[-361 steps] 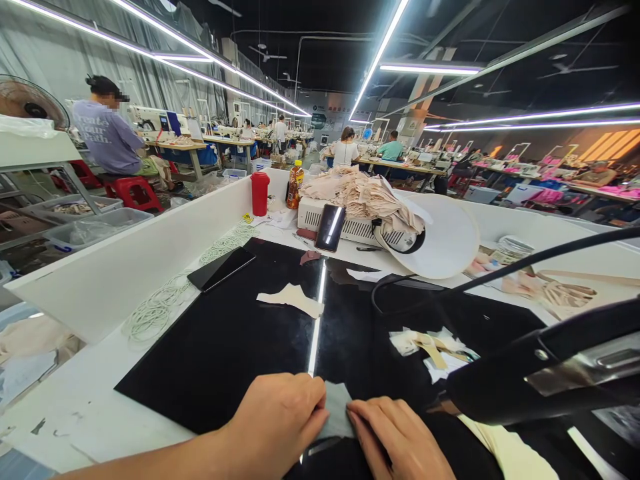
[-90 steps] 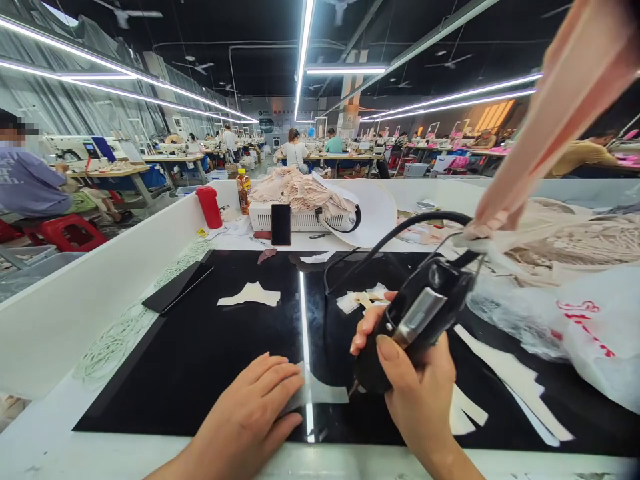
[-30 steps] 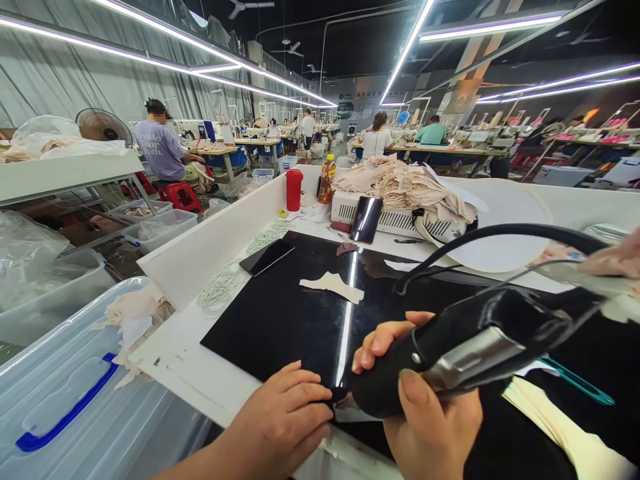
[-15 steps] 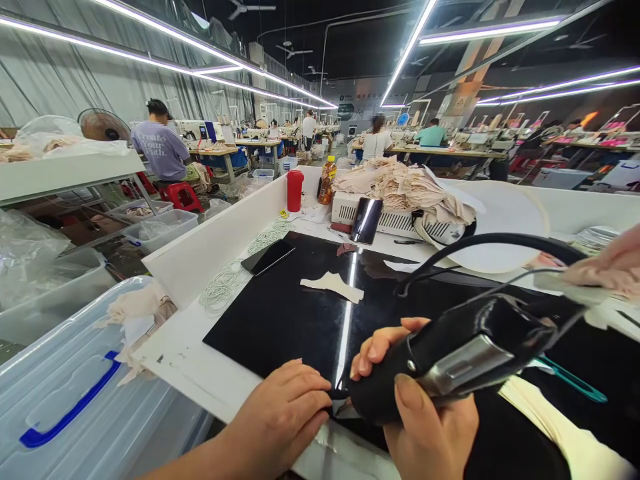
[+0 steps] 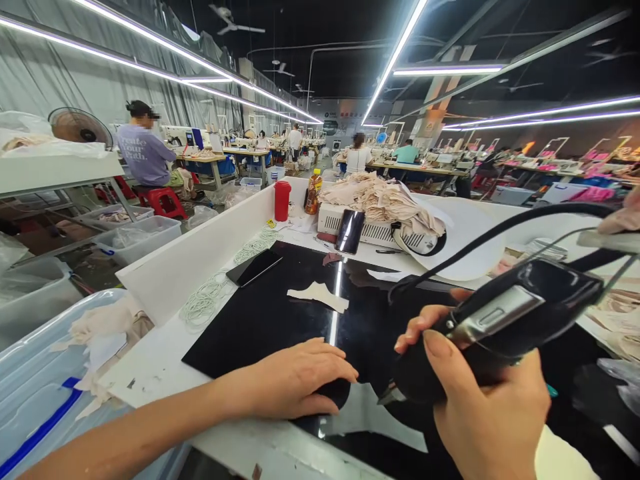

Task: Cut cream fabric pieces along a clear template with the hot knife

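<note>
My right hand (image 5: 487,400) is closed around a black hand-held cutting tool (image 5: 505,320) with a silver plate and a black cable (image 5: 475,243) arching back over the table. Its tip rests at the edge of a pale fabric piece (image 5: 373,420) on the glossy black work surface (image 5: 260,320). My left hand (image 5: 295,377) lies palm down on the black surface just left of that piece, fingers together and curled over a dark scrap, touching the fabric's edge.
A beige cut piece (image 5: 317,295) lies mid-table. At the back stand a red cup (image 5: 281,200), a bottle (image 5: 313,191), a phone (image 5: 349,231) leaning on a white box (image 5: 373,232) topped with beige fabric. White elastic loops (image 5: 203,303) lie left. Clear bins (image 5: 30,373) sit outside the white wall.
My right hand has drawn the tool to the right along the fabric, exposing more of the pale piece. My left hand has slid forward and flattened beside it.
</note>
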A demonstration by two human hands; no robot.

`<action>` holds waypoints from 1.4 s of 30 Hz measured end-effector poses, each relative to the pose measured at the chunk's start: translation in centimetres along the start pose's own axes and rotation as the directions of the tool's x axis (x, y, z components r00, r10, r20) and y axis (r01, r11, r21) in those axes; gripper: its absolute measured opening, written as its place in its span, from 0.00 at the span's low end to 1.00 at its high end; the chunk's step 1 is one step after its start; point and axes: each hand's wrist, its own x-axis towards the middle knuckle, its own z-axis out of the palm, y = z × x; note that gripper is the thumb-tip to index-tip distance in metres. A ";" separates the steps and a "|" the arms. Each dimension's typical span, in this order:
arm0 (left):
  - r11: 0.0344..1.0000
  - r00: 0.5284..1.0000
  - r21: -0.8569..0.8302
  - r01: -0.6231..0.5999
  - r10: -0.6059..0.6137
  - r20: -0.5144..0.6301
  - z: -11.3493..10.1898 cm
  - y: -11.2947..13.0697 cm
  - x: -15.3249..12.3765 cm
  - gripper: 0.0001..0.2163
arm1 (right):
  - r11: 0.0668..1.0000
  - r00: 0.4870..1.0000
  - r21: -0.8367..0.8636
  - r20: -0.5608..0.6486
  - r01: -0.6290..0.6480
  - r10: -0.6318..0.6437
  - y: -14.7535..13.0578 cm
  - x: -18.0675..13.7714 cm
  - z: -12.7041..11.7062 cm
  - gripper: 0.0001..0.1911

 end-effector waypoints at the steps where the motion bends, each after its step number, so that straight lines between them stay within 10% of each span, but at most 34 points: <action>1: 0.999 0.999 -0.040 0.002 0.000 0.048 -0.1 -0.2 0.6 0.25 | 1.000 1.000 0.006 -0.012 0.001 -0.001 0.2 -0.1 0.0 0.25; 6: 0.977 0.977 -0.210 0.048 -0.002 0.212 -0.3 -1.0 1.9 0.30 | 0.995 1.000 0.100 0.013 -0.025 0.024 1.1 -0.6 0.1 0.22; 42: 0.970 0.971 -0.233 0.065 -0.008 0.237 -1.1 -2.6 1.6 0.41 | 0.946 0.985 0.323 0.160 0.011 -0.067 3.7 -1.3 2.4 0.16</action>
